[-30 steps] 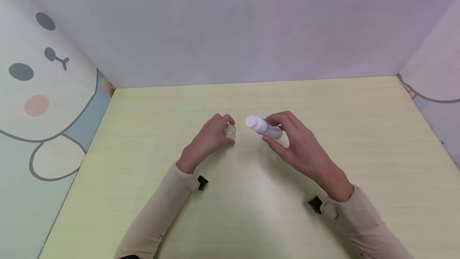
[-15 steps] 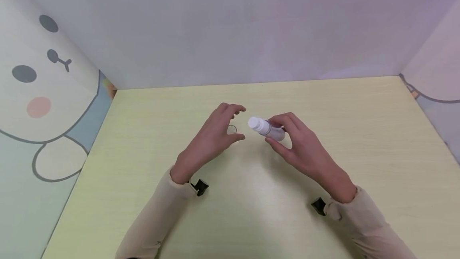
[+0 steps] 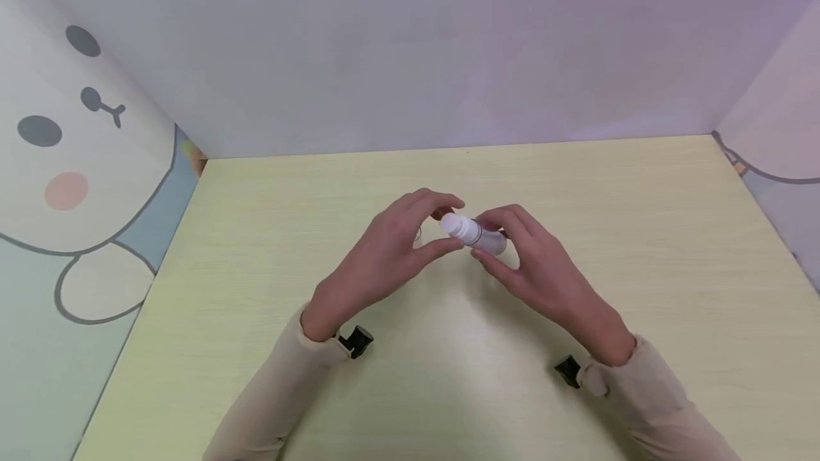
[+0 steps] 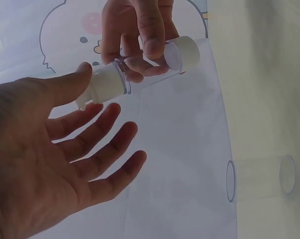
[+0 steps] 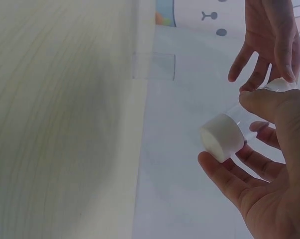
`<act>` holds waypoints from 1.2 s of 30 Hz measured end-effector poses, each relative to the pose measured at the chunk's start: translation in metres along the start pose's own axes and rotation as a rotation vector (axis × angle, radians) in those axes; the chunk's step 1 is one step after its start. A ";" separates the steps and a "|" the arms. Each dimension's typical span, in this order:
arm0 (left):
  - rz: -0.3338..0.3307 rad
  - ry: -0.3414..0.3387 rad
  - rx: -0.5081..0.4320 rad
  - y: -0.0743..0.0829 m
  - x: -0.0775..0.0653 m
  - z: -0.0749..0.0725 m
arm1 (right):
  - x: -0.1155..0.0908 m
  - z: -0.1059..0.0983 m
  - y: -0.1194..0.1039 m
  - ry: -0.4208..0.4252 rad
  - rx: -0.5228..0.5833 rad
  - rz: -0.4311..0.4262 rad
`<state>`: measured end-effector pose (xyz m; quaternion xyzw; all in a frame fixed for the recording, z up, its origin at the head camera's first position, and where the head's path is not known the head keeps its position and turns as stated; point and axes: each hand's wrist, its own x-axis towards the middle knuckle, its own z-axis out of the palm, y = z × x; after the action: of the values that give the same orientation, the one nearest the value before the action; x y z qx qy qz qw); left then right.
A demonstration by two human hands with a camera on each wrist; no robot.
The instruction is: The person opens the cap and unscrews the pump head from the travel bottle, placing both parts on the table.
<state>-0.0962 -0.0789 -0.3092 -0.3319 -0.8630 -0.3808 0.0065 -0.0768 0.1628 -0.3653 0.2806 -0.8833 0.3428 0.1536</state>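
Observation:
A slim pump bottle (image 3: 492, 242) with a clear body, white base (image 5: 222, 138) and white pump head (image 4: 107, 83) is tilted above the table, its head pointing left. My right hand (image 3: 541, 269) grips its body between thumb and fingers. Around the pump head my left hand (image 3: 391, 255) is spread, thumb at one side and fingers at the other, the rest of its fingers loosely bent. A clear cylindrical cap (image 4: 259, 179) stands on the table below the left hand, mostly hidden by it in the head view.
A pale wood-grain table (image 3: 615, 233) lies under both hands. Behind it rises a plain light wall panel (image 3: 410, 55), and a cartoon-printed panel (image 3: 96, 162) borders its left side. Small black wrist cameras (image 3: 357, 341) sit at the cuffs.
My left hand has let go of the clear cap, lifted and moved right to the pump head. The right hand has kept its hold on the bottle, almost still.

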 end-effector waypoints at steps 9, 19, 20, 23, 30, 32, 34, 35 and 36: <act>0.114 -0.043 -0.009 -0.002 0.001 0.002 | -0.002 0.000 -0.004 0.010 0.031 -0.036; 0.158 -0.026 -0.190 -0.016 0.005 0.010 | -0.004 -0.002 -0.008 0.004 0.029 -0.032; 0.165 -0.013 -0.209 -0.017 0.006 0.011 | -0.005 -0.003 -0.008 0.001 0.034 -0.025; 0.178 0.031 -0.258 -0.021 0.007 0.015 | -0.006 -0.003 -0.009 -0.003 0.050 -0.011; 0.181 0.121 -0.343 -0.025 0.008 0.025 | -0.006 -0.003 -0.009 0.024 0.069 -0.024; 0.189 0.148 -0.367 -0.025 0.008 0.028 | -0.006 -0.002 -0.009 0.043 0.077 -0.034; 0.201 0.183 -0.388 -0.024 0.008 0.031 | -0.007 -0.001 -0.009 0.063 0.081 -0.043; 0.206 0.202 -0.395 -0.024 0.008 0.033 | -0.007 -0.001 -0.009 0.073 0.080 -0.048; 0.212 0.223 -0.400 -0.023 0.007 0.034 | -0.007 0.000 -0.009 0.085 0.082 -0.052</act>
<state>-0.1070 -0.0632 -0.3466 -0.3711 -0.7249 -0.5755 0.0756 -0.0660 0.1598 -0.3640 0.2950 -0.8535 0.3863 0.1881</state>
